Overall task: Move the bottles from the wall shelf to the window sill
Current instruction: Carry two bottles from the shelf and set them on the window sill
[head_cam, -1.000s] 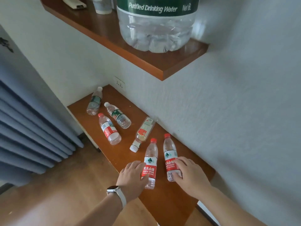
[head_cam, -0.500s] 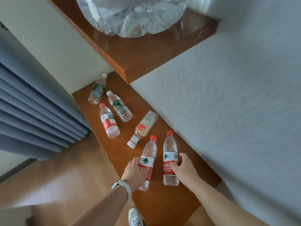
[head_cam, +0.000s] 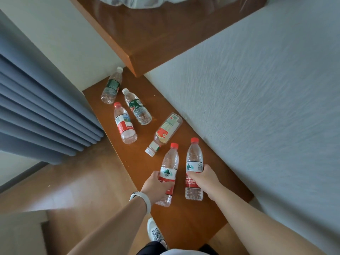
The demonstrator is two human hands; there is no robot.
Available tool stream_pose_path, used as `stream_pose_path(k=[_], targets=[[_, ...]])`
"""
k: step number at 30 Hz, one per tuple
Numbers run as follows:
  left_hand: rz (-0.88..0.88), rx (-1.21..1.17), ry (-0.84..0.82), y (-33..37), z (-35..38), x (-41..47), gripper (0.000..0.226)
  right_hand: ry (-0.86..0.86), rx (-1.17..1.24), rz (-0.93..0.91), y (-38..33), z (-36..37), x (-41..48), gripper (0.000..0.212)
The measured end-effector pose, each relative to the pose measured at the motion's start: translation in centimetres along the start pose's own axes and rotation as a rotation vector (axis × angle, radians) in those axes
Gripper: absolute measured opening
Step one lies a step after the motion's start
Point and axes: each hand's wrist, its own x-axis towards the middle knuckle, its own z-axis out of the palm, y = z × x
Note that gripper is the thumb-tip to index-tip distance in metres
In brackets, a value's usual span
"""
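Currently left grip (head_cam: 156, 184) clenched round left bottle (head_cam: 170, 162) at its label; right grip (head_cam: 204, 179) clenched round right bottle (head_cam: 194, 159). Both red-capped, side by side at near end of lower shelf (head_cam: 184, 227), caps pointing away. Lifted or not: can't tell. Four other bottles (head_cam: 125, 124) lie farther along.

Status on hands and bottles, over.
Left hand grips left Nongfu Spring bottle; right hand grips right Nongfu Spring bottle. Four more bottles on lower shelf. Nothing in the way.
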Motion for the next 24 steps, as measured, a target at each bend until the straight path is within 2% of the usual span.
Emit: stream_pose_path(k=[11, 15, 24], targets=[[0.065, -0.100, 0.110, -0.3, -1.1, -1.6, 0.064, -0.109, 0.090, -0.040, 0.2, -0.6, -0.8, 0.050], [0.107, -0.179, 0.143, -0.2, -2.3, -2.4, 0.057, -0.149, 0.157, -0.128, -1.0, -1.1, -1.9, 0.050], [0.198, -0.384, 0.196, -1.2, -3.9, -4.4, 0.053, -0.238, 0.094, -0.384, -4.5, -1.0, -5.3, 0.049]])
